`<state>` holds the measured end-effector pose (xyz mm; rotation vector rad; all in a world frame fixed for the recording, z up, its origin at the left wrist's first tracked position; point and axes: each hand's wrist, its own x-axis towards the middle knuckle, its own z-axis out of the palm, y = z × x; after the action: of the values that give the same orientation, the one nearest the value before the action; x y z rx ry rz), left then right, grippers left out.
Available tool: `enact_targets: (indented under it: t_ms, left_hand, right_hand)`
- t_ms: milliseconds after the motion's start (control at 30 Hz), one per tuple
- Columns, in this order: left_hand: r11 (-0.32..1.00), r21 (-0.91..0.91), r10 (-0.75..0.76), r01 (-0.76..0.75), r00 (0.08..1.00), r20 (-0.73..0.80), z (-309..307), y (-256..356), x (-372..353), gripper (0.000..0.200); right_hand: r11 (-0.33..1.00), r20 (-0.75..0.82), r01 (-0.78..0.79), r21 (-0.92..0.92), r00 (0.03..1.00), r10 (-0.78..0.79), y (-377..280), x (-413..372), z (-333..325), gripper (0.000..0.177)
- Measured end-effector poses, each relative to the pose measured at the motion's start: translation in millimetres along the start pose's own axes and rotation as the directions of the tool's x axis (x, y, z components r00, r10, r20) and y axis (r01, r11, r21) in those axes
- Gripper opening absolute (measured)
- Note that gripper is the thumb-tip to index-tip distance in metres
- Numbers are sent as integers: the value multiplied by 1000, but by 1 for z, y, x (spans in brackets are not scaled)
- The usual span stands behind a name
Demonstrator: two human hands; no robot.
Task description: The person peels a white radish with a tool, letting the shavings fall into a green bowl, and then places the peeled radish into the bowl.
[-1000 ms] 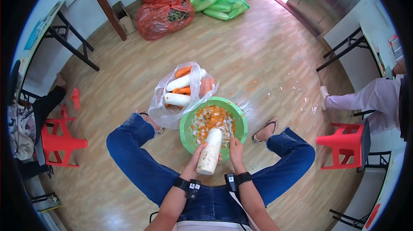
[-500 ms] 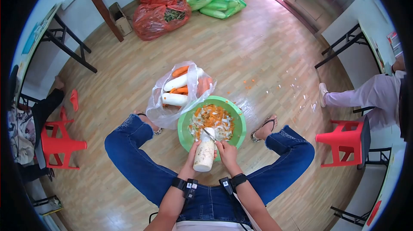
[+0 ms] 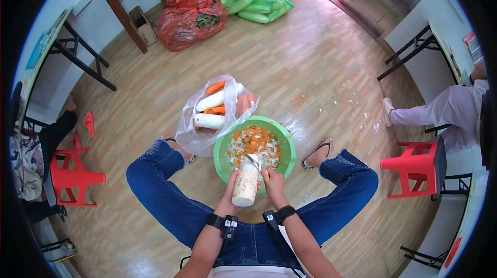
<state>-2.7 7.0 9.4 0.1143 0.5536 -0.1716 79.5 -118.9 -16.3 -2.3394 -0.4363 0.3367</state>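
My left hand (image 3: 231,186) is wrapped round a thick white radish (image 3: 245,187), whose far end tilts over a green basin (image 3: 290,148). In my right hand (image 3: 273,180) is a peeler (image 3: 252,161), its metal part lying against the radish's far end; its handle is mostly hidden by my fingers. Orange and white peelings (image 3: 256,142) fill the bottom of the basin. A clear plastic bag (image 3: 189,134) with carrots (image 3: 216,87) and white radishes (image 3: 209,120) touches the basin's left side.
Red bags (image 3: 186,24) and green bags (image 3: 261,6) lie at the back. Scraps (image 3: 297,103) dot the floor right of centre. Red stools (image 3: 77,177) stand at both sides, with a seated person (image 3: 440,112) at the right and another (image 3: 49,148) at the left.
The view has shifted slightly. My right hand and the peeler have moved very little along the radish; both hands keep their hold.
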Motion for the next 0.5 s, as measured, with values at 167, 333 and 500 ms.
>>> enact_targets:
  t_ms: [167,333,500]
  left_hand:
    - [997,9,-72,71,985,155,10,-1,-9,59]
    - [999,21,-50,49,998,28,13,0,-7,58]
    - [991,133,34,-19,993,-111,1,1,2,55]
  right_hand:
    - [920,-29,-386,64,921,388,31,7,2,43]
    - [944,10,-281,172,959,284,5,10,-6,44]
    - [982,153,-77,170,987,50,-23,0,-22,33]
